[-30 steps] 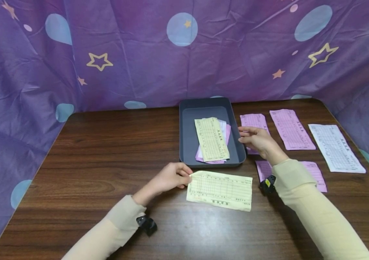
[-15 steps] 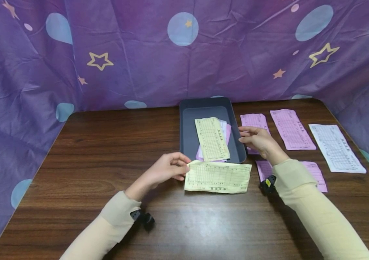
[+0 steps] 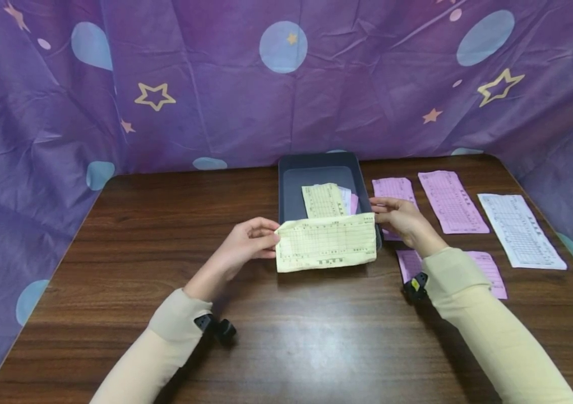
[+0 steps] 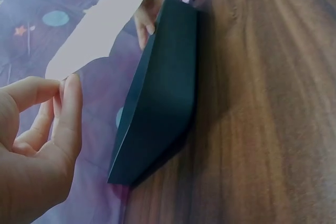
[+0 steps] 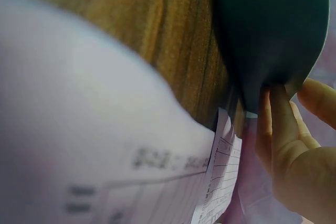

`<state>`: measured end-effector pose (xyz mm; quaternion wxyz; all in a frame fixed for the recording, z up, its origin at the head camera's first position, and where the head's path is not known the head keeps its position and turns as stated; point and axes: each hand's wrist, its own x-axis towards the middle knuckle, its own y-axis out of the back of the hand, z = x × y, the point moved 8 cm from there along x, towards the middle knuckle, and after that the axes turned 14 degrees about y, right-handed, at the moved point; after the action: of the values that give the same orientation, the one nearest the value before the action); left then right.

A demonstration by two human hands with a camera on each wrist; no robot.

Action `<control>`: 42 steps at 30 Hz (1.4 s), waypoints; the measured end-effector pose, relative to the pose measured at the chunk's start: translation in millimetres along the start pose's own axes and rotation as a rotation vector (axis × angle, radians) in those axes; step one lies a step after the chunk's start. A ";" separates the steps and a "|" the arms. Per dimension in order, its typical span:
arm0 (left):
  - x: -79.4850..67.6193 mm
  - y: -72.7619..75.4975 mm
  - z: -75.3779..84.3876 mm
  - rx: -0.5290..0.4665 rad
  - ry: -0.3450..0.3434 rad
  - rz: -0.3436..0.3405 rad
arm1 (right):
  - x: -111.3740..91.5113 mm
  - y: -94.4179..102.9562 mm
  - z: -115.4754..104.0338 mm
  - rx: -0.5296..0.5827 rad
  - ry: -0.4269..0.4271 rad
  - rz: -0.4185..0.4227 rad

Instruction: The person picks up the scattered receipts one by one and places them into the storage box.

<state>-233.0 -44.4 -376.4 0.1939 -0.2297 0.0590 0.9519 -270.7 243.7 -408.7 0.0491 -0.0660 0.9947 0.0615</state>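
Observation:
My left hand (image 3: 240,247) pinches the left edge of a pale yellow printed form (image 3: 326,244), raised and overlapping the front of a dark grey tray (image 3: 294,185) in the head view. In the left wrist view, thumb and fingers (image 4: 65,100) meet at the paper's corner. Inside the tray lies a small pile with a yellow form (image 3: 323,201) on top and white and pink paper under it. At the tray's right side, my right hand (image 3: 403,219) touches the wall with fairly straight fingers (image 5: 283,114); one finger reaches up beside the rim in the right wrist view.
Right of the tray lie pink forms, one at the back (image 3: 452,202), one partly under the right hand (image 3: 392,188) and one partly hidden by the right sleeve (image 3: 489,272). A white form (image 3: 521,230) sits near the table's (image 3: 165,224) right edge. A purple curtain (image 3: 216,84) hangs behind.
The left hand has lifted the yellow form off the table and carried it up and slightly left, over the tray's front. The right hand has stayed at the tray's side.

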 end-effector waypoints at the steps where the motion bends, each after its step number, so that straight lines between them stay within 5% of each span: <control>1: 0.6 2.0 0.9 -0.020 0.000 0.007 | 0.3 -0.4 0.3 0.012 0.001 -0.001; 19: 21.2 20.8 15.6 -0.127 0.012 0.169 | 0.3 -0.8 1.0 -0.031 0.014 -0.015; 42: 46.4 3.6 23.8 -0.009 -0.018 0.202 | 1.2 -1.0 1.9 -0.028 -0.003 -0.007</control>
<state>-282.3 -27.1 -376.6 0.0964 -0.2148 0.0760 0.9689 -271.6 242.8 -410.8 0.0500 -0.0700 0.9935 0.0751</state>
